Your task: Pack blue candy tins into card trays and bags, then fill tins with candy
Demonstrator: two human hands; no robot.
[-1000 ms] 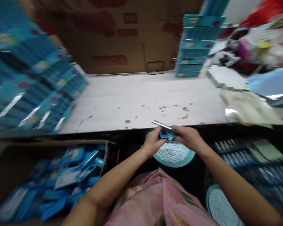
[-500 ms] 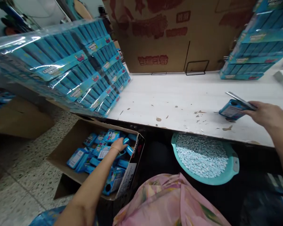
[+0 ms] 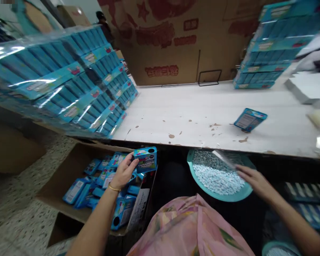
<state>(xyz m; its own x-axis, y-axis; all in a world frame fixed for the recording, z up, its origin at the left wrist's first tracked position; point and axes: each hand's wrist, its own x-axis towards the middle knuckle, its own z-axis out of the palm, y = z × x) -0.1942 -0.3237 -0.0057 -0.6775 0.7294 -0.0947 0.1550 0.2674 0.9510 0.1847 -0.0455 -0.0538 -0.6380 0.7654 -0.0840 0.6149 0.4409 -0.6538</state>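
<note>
My left hand [image 3: 124,170] grips a small blue candy box [image 3: 147,161] by its left side, above the right edge of a cardboard carton [image 3: 56,183]. A dark round hole shows in the box's top. Similar blue boxes [image 3: 81,190] lie jumbled inside the carton. My right hand [image 3: 256,183] is closed on a thin metal scoop [image 3: 224,159], slightly blurred, over a turquoise basin [image 3: 218,197] of small pale-blue candies [image 3: 218,179]. Another blue box [image 3: 250,120] stands alone, tilted, on the white table [image 3: 176,110].
Plastic-wrapped stacks of blue boxes [image 3: 69,81] rise at the left, with another stack [image 3: 266,53] at the back right. A large cardboard sheet or box [image 3: 165,42] stands behind the table. White trays or sheets [image 3: 313,87] lie far right. A second turquoise basin [image 3: 278,247] shows at the bottom right.
My left hand has lifted a blue box from the carton. My right hand has let go of the box on the table and moved down over the basin with the scoop.
</note>
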